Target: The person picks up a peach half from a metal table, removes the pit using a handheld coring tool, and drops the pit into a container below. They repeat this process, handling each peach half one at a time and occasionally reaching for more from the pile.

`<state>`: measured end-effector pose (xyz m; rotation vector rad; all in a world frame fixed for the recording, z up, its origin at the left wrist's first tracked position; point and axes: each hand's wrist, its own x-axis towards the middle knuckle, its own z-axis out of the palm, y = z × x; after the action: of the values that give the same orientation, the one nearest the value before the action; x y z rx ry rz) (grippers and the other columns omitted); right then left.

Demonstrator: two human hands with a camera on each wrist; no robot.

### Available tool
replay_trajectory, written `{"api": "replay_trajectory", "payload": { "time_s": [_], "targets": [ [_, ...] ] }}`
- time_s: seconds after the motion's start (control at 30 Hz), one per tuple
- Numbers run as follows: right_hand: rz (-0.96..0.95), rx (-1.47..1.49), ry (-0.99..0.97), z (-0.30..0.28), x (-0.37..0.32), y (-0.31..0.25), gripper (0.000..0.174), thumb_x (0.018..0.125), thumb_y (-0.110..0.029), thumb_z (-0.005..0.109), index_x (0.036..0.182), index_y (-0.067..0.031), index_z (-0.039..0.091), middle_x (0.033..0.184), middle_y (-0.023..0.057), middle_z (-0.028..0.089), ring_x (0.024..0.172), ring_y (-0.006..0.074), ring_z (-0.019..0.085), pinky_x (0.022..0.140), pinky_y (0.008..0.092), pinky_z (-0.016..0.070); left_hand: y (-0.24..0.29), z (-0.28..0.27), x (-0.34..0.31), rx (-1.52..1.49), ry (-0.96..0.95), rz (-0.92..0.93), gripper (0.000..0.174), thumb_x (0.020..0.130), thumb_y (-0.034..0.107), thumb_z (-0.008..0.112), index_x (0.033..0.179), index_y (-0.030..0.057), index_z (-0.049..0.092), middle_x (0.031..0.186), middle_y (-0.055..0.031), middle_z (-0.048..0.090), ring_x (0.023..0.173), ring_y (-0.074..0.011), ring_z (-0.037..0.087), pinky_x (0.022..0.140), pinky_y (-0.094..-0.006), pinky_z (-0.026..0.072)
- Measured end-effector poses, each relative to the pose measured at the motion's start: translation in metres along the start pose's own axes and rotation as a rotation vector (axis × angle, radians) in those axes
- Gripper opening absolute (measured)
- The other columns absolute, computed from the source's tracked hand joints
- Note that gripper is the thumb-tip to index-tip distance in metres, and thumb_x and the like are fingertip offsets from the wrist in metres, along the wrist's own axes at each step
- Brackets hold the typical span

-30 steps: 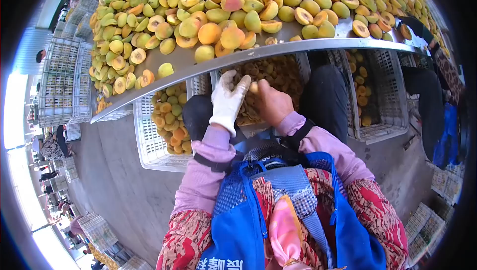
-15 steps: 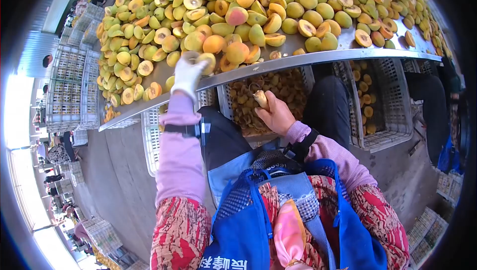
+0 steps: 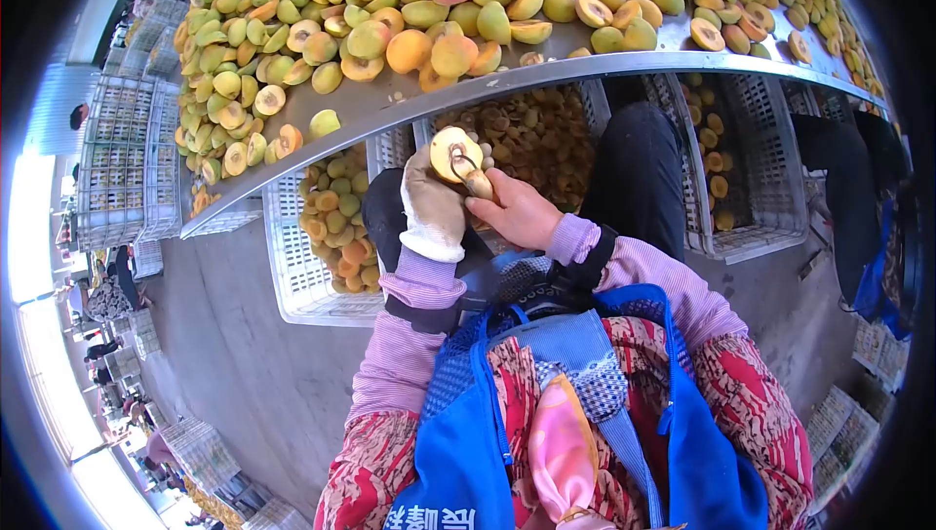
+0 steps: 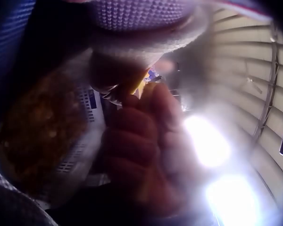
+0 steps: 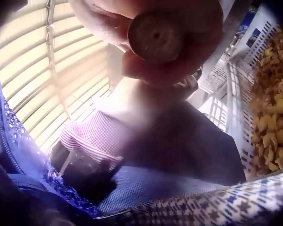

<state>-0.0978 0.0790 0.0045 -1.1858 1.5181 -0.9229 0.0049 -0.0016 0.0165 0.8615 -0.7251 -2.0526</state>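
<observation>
In the head view my left hand [image 3: 432, 203], in a white glove with a soiled back, holds up a halved peach [image 3: 447, 148] with its cut face showing. My bare right hand [image 3: 525, 214] grips the pale handle [image 3: 478, 185] of a loop-bladed pitting tool. Its thin dark metal loop lies over the middle of the cut face. From the right wrist, the round butt of the handle [image 5: 155, 36] pokes out of the curled fingers. The left wrist view is dim and shows the right fist [image 4: 137, 150] close by.
A metal table [image 3: 575, 66] heaped with whole and halved peaches stretches ahead. Below its edge, a crate [image 3: 593, 111] of scraps stands between the knees. Crates with peaches flank it at left [image 3: 283, 262] and right [image 3: 770, 169]. Stacked crates [image 3: 127, 159] stand further left.
My left hand reached out to the fruit at the table edge, then came back with a peach half to the right hand. The tool stayed in the right hand and now meets the fruit.
</observation>
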Motion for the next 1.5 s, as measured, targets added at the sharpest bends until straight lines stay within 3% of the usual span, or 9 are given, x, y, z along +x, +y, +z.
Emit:
{"api": "replay_trajectory", "payload": {
  "time_s": [0.03,0.13,0.33,0.63,0.83,1.0,1.17,1.37,1.5],
  "targets": [
    [-0.145,-0.199,0.094,0.001,0.003,0.001,0.035,0.087,-0.027,0.052,0.102,0.0031,0.043,0.076,0.0178,0.059,0.059,0.0247,0.06,0.056,0.0346,0.0482,-0.002,-0.002,0.002,0.0,-0.002,-0.005,0.047,0.091,0.037,0.034,0.106,-0.0044,0.05,0.096,-0.0194,0.059,0.085,-0.0316,0.06,0.078,-0.0416,0.0495],
    [0.042,-0.019,0.007,-0.008,0.002,-0.006,0.036,0.086,-0.027,0.052,0.102,0.0037,0.043,0.084,0.0226,0.059,0.071,0.0309,0.062,0.066,0.0377,0.0482,-0.005,-0.004,0.008,-0.097,0.037,-0.045,0.045,0.09,0.033,0.034,0.107,-0.0068,0.049,0.101,-0.021,0.058,0.091,-0.0345,0.058,0.085,-0.0429,0.0469],
    [-0.003,-0.055,0.093,-0.006,0.013,-0.005,0.036,0.087,-0.027,0.052,0.103,0.0031,0.041,0.09,0.0251,0.057,0.086,0.0385,0.056,0.073,0.0402,0.0442,-0.011,-0.003,0.012,-0.189,0.074,-0.046,0.047,0.088,0.033,0.036,0.107,-0.0079,0.049,0.104,-0.022,0.057,0.097,-0.0351,0.055,0.091,-0.0441,0.0427],
    [0.016,-0.019,0.114,0.001,0.017,-0.007,0.033,0.086,-0.026,0.052,0.096,0.0034,0.04,0.085,0.0281,0.057,0.085,0.0432,0.054,0.074,0.0444,0.0432,-0.021,0.004,0.023,0.037,0.209,0.12,0.046,0.089,0.043,0.042,0.102,-0.0001,0.049,0.091,-0.015,0.057,0.08,-0.0291,0.059,0.074,-0.0399,0.0515],
    [0.014,-0.049,-0.095,-0.006,0.024,0.001,0.034,0.085,-0.025,0.053,0.097,0.0043,0.042,0.08,0.0247,0.058,0.071,0.0345,0.061,0.061,0.0389,0.0488,-0.02,0.001,0.019,0.079,0.244,0.184,0.043,0.089,0.044,0.045,0.1,0.0027,0.046,0.085,-0.0135,0.056,0.079,-0.0268,0.059,0.07,-0.0382,0.0524],
    [-0.102,-0.093,-0.155,-0.011,0.024,0.019,0.033,0.084,-0.023,0.054,0.098,0.0041,0.043,0.076,0.0215,0.059,0.054,0.0284,0.06,0.049,0.0357,0.0495,-0.006,0.001,0.015,-0.071,0.19,-0.143,0.038,0.085,0.036,0.05,0.097,-0.0001,0.051,0.088,-0.017,0.058,0.08,-0.0317,0.06,0.077,-0.0423,0.0501],
    [0.15,-0.037,-0.276,-0.027,0.012,-0.006,0.029,0.083,-0.019,0.054,0.096,0.0048,0.043,0.075,0.0163,0.06,0.051,0.0231,0.06,0.04,0.0317,0.0481,-0.01,-0.009,0.022,-0.067,0.083,-0.231,0.033,0.084,0.03,0.055,0.096,-0.0003,0.053,0.085,-0.0154,0.06,0.079,-0.0313,0.06,0.075,-0.0425,0.0508],
    [0.001,-0.104,-0.145,-0.005,0.019,0.028,0.028,0.082,-0.017,0.054,0.097,0.0048,0.044,0.073,0.0154,0.06,0.052,0.0235,0.061,0.04,0.033,0.0477,-0.016,-0.003,0.017,0.042,0.207,-0.034,0.03,0.084,0.026,0.055,0.097,-0.0012,0.055,0.089,-0.0176,0.06,0.082,-0.0333,0.06,0.077,-0.0427,0.0493],
    [-0.239,-0.326,0.004,0.004,0.02,0.05,0.029,0.081,-0.018,0.054,0.097,0.0041,0.044,0.073,0.017,0.06,0.05,0.0243,0.061,0.04,0.0349,0.0469,-0.012,-0.019,0.026,-0.02,0.08,-0.221,0.026,0.085,0.026,0.058,0.097,0.0029,0.054,0.085,-0.0134,0.06,0.077,-0.0291,0.06,0.072,-0.0403,0.0512]
  ]
}}
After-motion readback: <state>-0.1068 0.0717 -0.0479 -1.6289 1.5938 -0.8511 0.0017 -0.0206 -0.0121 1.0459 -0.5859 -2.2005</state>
